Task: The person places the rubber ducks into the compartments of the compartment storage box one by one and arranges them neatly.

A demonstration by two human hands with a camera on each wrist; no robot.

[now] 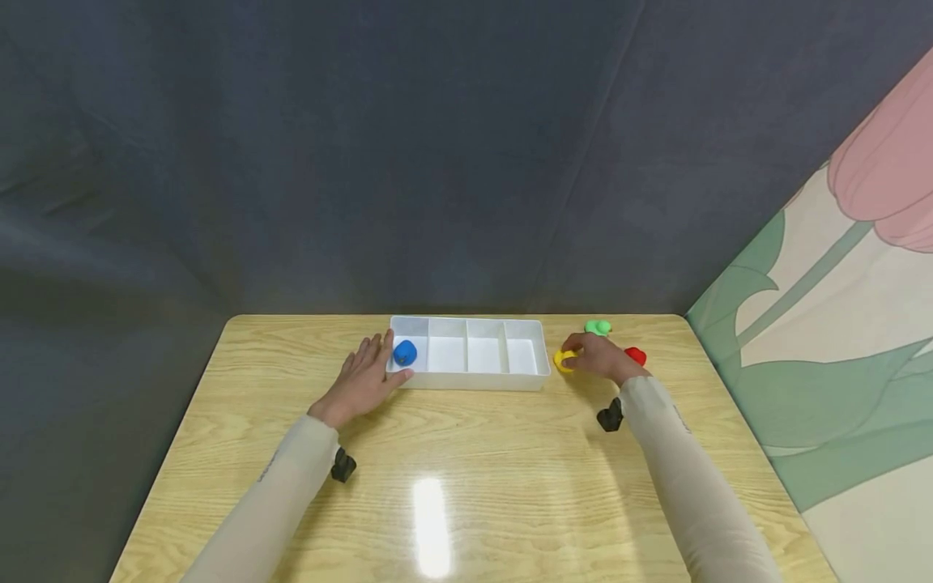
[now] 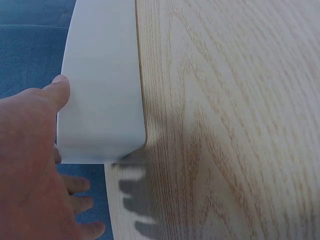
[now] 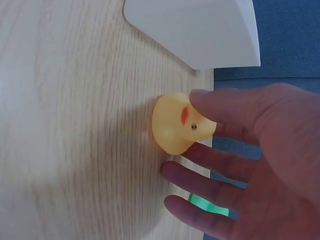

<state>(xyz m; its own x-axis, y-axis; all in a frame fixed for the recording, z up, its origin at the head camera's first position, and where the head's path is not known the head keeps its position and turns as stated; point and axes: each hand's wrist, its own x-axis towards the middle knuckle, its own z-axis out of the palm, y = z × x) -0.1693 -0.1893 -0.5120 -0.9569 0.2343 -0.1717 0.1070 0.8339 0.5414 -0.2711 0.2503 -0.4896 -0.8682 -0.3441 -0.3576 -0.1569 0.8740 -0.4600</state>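
Note:
A white tray (image 1: 474,380) with a row of several compartments lies near the table's far edge. In its leftmost compartment sits a small blue toy (image 1: 405,352). My left hand (image 1: 360,385) rests at the tray's left end, fingers stretched out and thumb on the front rim; the left wrist view shows that thumb (image 2: 61,90) against the white wall. Just right of the tray, my right hand (image 1: 601,356) holds a yellow rubber duck (image 3: 170,125) between thumb and forefinger, its orange beak and eye showing. The other fingers of that hand extend beside the duck.
A green toy duck (image 1: 598,327) stands behind my right hand, near the far edge. To the right of the hand is a red toy (image 1: 636,356), partly hidden by it. Dark cloth (image 1: 437,162) hangs behind the wooden table (image 1: 496,470).

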